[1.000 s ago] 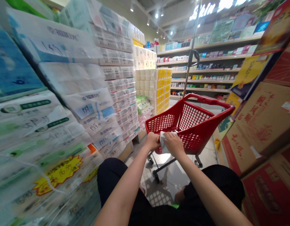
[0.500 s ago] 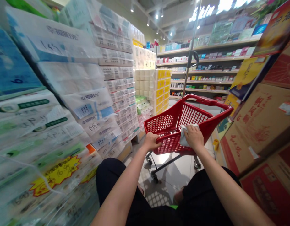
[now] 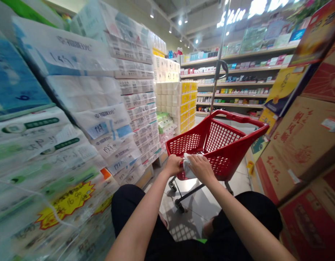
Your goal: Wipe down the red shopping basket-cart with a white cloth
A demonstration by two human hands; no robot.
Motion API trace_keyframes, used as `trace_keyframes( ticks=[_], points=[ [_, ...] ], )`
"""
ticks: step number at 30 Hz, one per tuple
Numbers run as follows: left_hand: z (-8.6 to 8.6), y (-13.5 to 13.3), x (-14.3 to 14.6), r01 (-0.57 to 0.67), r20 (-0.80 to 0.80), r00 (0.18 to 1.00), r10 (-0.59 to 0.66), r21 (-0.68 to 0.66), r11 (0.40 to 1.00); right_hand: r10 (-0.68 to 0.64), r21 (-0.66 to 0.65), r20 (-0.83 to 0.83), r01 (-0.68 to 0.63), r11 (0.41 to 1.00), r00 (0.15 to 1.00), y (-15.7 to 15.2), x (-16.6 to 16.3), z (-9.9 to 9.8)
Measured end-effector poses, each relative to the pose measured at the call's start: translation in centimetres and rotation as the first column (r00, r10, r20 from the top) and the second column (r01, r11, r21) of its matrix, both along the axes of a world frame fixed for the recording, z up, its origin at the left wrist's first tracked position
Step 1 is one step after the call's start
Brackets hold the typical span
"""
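A small red shopping cart [image 3: 232, 143] with a mesh basket stands in the aisle in front of me. My left hand [image 3: 173, 165] is closed around the cart's near rim at its left corner. Right beside it, my right hand [image 3: 201, 168] presses a white cloth [image 3: 187, 166] against the same rim, fingers folded over the cloth. The two hands almost touch. I can see nothing lying in the basket.
Stacked packs of tissue and toilet paper [image 3: 82, 108] wall the left side. Red and brown cardboard boxes [image 3: 300, 145] are piled on the right. Product shelves [image 3: 238, 76] run across the far end. A metal pole [image 3: 219, 61] rises behind the cart. The floor is pale tile.
My right hand with the cloth slid from the right part of the near rim back to the left, next to my left hand. The left hand kept its grip.
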State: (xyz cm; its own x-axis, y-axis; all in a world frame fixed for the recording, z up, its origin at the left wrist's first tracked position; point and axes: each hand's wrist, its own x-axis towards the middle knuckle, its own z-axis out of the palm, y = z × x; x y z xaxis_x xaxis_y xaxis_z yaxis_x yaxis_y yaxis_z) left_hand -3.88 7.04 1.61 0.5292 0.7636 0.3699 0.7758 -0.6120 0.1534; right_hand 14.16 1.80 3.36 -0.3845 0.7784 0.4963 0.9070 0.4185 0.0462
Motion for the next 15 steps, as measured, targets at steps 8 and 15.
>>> trace_keyframes(
  ticks=[8, 15],
  points=[
    [0.1, 0.7, -1.4, 0.008, 0.043, 0.999, -0.006, -0.045, 0.999, -0.312, 0.043, 0.008, 0.311, 0.949, 0.95, 3.1, 13.2, 2.1],
    [-0.1, 0.7, -1.8, 0.017, 0.05, 0.999, -0.016, -0.008, 1.0, -0.435, 0.067, -0.089, 0.441, 0.895, 0.896, 3.9, 14.7, 2.3]
  ],
)
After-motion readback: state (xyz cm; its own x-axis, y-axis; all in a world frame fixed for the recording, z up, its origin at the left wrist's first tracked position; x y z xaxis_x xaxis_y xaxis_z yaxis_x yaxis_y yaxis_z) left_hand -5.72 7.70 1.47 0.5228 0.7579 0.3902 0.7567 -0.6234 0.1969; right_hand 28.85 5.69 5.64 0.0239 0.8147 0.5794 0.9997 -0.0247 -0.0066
